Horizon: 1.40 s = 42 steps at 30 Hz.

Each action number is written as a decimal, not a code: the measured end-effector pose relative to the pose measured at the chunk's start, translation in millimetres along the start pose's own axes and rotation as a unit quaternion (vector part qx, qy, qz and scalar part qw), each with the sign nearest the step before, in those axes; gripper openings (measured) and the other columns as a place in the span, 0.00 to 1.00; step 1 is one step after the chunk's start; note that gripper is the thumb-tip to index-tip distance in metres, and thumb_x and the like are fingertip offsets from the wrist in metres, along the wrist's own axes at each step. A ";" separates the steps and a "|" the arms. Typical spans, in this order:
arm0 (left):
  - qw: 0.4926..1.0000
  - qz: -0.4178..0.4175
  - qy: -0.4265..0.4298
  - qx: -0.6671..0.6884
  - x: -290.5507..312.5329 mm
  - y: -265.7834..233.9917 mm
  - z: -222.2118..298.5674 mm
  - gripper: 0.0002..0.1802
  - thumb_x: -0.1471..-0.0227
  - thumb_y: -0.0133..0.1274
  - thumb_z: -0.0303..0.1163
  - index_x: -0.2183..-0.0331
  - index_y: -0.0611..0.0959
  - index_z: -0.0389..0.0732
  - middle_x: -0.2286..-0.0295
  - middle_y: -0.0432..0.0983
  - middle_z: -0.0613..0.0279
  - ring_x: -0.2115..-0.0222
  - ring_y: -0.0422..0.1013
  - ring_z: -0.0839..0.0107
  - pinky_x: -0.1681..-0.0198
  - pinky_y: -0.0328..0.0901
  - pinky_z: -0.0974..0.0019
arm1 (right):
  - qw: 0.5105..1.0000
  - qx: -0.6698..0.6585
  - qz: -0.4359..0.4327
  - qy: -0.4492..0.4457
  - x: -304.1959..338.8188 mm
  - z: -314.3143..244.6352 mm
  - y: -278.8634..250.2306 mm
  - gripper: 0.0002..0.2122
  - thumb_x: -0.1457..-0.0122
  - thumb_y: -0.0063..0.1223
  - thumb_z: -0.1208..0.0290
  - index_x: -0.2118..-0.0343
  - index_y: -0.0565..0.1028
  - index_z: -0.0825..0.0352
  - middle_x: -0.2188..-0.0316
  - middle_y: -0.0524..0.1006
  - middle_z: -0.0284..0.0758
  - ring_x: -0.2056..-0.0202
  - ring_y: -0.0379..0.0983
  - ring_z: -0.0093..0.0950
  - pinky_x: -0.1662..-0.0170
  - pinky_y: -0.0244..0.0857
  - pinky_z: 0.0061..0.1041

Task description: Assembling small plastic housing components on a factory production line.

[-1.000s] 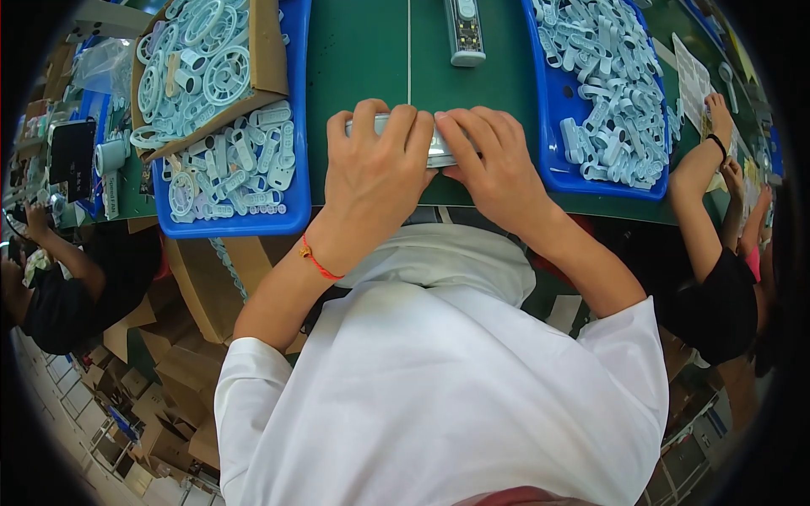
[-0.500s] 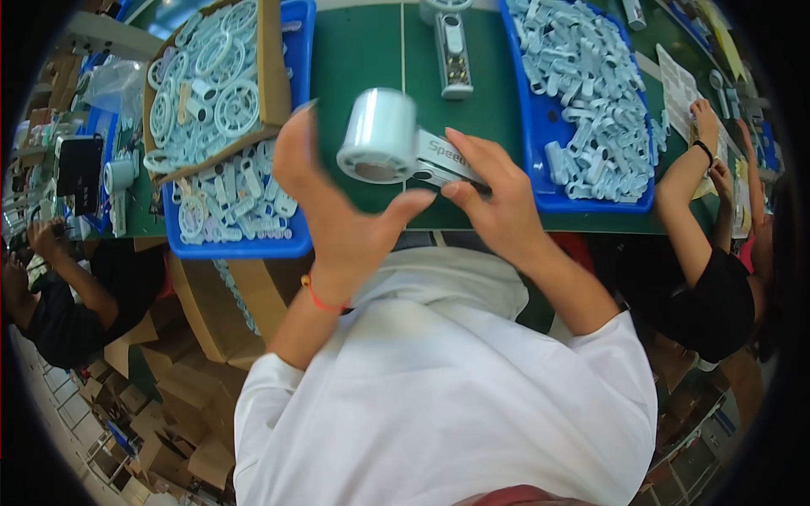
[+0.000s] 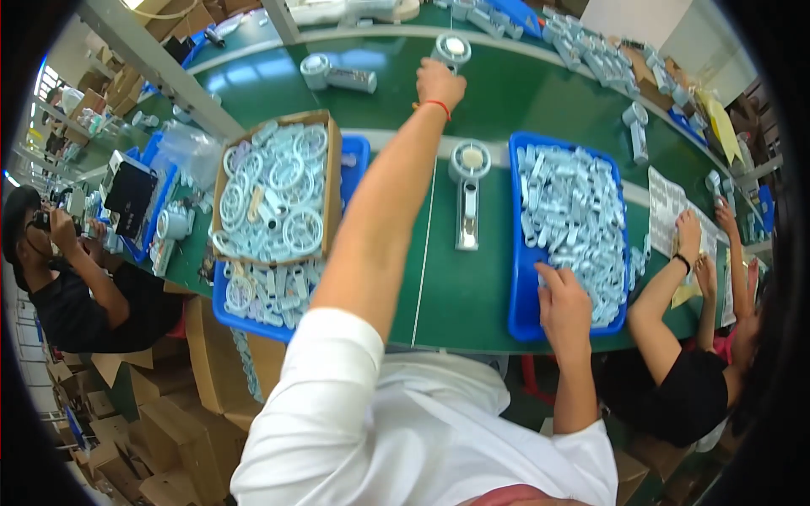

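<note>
At the far side of the green bench, my left hand (image 3: pixel 440 83) reaches out with its fingers closed around a pale blue handheld fan (image 3: pixel 452 49). The fan's round head shows beyond my fingers; its handle is mostly hidden under the hand. My right hand (image 3: pixel 565 308) is over the near left part of the right blue tray (image 3: pixel 516 244), fingers apart and apparently holding nothing. Small pale blue plastic parts (image 3: pixel 574 211) fill that tray. Between my hands lies another fan (image 3: pixel 469 181), its handle toward me with the inside exposed.
A cardboard box (image 3: pixel 335 181) of pale blue rings sits on a left blue tray (image 3: pixel 221 295) of smaller parts. One more fan (image 3: pixel 337 78) lies at the far left, another (image 3: pixel 636 135) at the far right. Co-workers sit on both sides; a printed sheet (image 3: pixel 666 202) lies at right.
My left hand has stretched far forward and now grips a fan. My right hand has left the fan handle it held and moved right to the tray. The view has tilted up.
</note>
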<state>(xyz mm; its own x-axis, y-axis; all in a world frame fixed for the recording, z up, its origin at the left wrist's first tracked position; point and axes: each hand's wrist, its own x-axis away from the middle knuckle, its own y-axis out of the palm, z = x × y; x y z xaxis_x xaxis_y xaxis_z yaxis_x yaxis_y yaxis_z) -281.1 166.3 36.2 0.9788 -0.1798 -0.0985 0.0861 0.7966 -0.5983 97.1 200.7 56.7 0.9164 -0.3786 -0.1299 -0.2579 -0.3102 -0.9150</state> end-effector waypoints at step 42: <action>0.880 -0.285 0.003 0.381 326.7 -106.9 -81.5 0.45 0.55 0.59 0.36 0.45 0.51 0.31 0.52 0.59 0.52 0.52 0.60 0.65 0.50 0.58 0.64 | 0.794 -0.579 -0.128 0.138 6.5 -66.0 39.5 0.13 0.52 0.57 0.80 0.61 0.73 0.75 0.71 0.77 0.38 0.72 0.73 0.21 0.69 0.68 0.18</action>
<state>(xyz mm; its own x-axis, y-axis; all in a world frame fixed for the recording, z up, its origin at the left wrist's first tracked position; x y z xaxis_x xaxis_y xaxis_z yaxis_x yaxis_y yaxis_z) 14.2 -24.6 3.2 0.7356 -0.6763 0.0391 0.6643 0.7314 0.1539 72.7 128.5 44.9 0.9233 -0.3013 0.2382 -0.3291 -0.9403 0.0864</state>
